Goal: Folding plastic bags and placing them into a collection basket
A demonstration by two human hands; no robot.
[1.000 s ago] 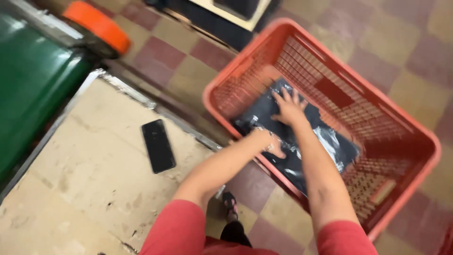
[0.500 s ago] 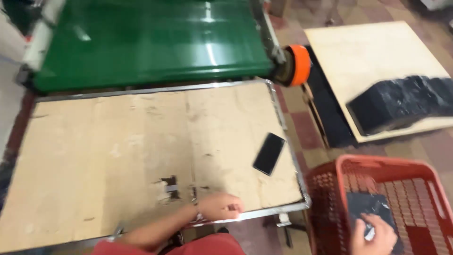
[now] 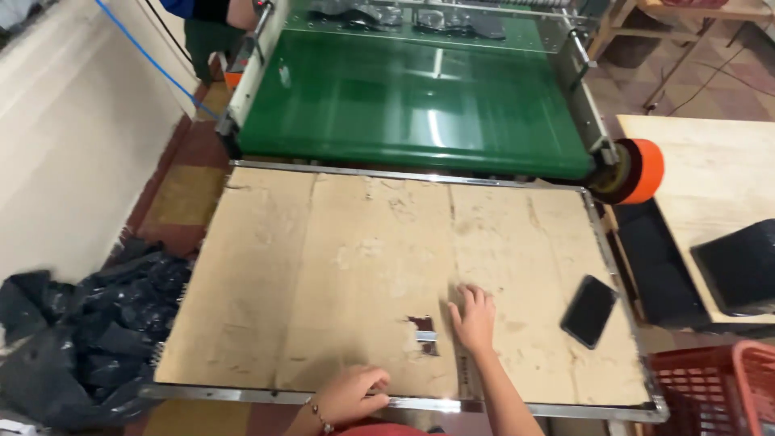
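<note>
My phone (image 3: 589,310) lay on the bench (image 3: 339,274) at lower right; the conveyor (image 3: 420,105) stood behind it, the basket (image 3: 714,387) at its right corner.

both bare arms reach forward from the bottom edge. the left hand (image 3: 353,392) sits low and close to the body, knuckles up, fingers curled over and downward in a loose bent grip, with a thin bracelet at the wrist. the right hand (image 3: 475,317) is further out, palm down and flat, fingers spread and pointing away from the body, nothing held in it. its forearm runs straight back, bare to the red sleeve.
</note>
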